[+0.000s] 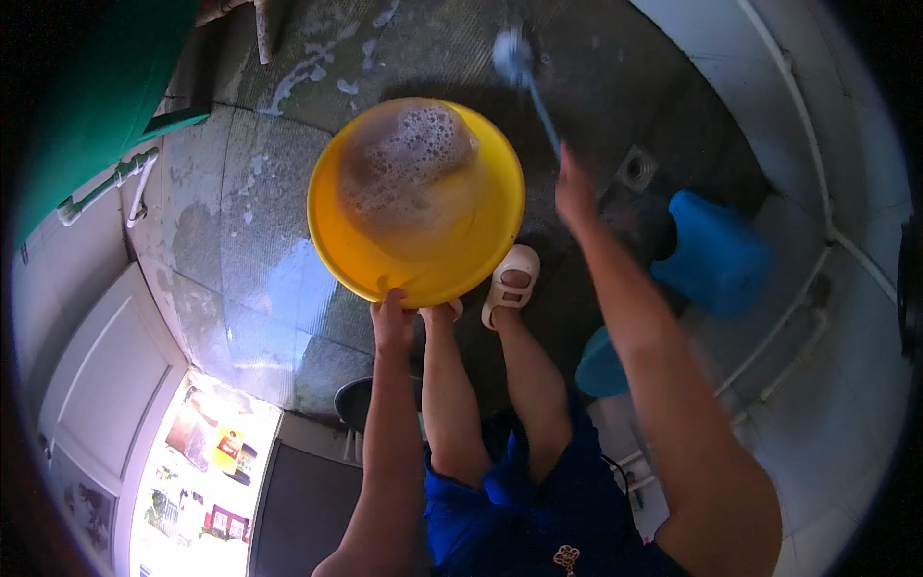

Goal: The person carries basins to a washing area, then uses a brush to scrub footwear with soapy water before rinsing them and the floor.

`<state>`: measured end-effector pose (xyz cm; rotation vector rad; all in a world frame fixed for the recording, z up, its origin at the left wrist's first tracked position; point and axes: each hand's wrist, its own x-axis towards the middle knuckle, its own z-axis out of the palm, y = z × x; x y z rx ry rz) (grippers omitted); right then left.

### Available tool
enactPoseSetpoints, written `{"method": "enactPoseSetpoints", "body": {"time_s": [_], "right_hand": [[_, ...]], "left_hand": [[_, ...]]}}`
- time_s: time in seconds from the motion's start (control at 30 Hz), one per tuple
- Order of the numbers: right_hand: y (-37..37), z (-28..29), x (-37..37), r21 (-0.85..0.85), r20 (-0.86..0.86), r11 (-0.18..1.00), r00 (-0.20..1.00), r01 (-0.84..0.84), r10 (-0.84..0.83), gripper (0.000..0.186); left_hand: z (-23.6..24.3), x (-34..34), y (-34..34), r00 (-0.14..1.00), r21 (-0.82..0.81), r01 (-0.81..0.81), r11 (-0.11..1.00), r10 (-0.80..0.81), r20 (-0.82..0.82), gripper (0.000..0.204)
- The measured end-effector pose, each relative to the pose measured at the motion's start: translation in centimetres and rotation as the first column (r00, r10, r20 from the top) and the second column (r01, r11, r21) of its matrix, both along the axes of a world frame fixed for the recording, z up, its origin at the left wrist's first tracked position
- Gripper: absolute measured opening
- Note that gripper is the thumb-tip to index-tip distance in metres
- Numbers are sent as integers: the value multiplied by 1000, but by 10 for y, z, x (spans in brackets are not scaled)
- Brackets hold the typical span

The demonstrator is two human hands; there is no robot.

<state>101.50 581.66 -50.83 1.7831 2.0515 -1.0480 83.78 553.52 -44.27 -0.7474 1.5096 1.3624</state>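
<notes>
A round yellow basin (413,264) with cloudy, foamy water (409,168) in it is tilted toward me. My left hand (392,322) grips its near rim, fingers curled over the edge. Out to the right, my right hand (575,192) is closed around the light-blue handle of a long-handled brush (514,60). The brush's whitish head is smeared by motion and points away from me, right of the basin. Whether the bristles touch the floor I cannot tell.
Foam patches lie on the wet grey tiled floor (250,192). On the right are a floor drain (636,168), a blue plastic container (716,255) and a teal basin (601,365). A dark bowl (358,402) sits left of my legs. White pipes (817,163) follow the right wall; a white door (111,375) stands left.
</notes>
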Motion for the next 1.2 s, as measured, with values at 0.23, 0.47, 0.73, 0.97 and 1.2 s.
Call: {"method": "enactPoseSetpoints", "body": {"time_s": [0.23, 0.47, 0.73, 0.97, 1.2], "right_hand": [[52, 13, -16, -153, -25, 968, 979, 198, -204, 46], [-41, -7, 78, 21, 20, 996, 996, 91, -91, 56], [49, 20, 53, -191, 179, 975, 980, 118, -83, 53], [58, 2, 97, -64, 30, 960, 962, 274, -272, 49], [-5, -29, 156, 116, 99, 983, 983, 145, -157, 48]], "left_hand": [[22, 5, 45, 983, 30, 77, 997, -71, -170, 36], [6, -34, 85, 915, -64, 343, 937, -348, -203, 35], [17, -20, 102, 828, -62, 538, 841, -541, -148, 46], [67, 28, 76, 958, 133, 281, 950, -286, 15, 54], [91, 42, 64, 994, 62, 91, 994, -94, 50, 51]]}}
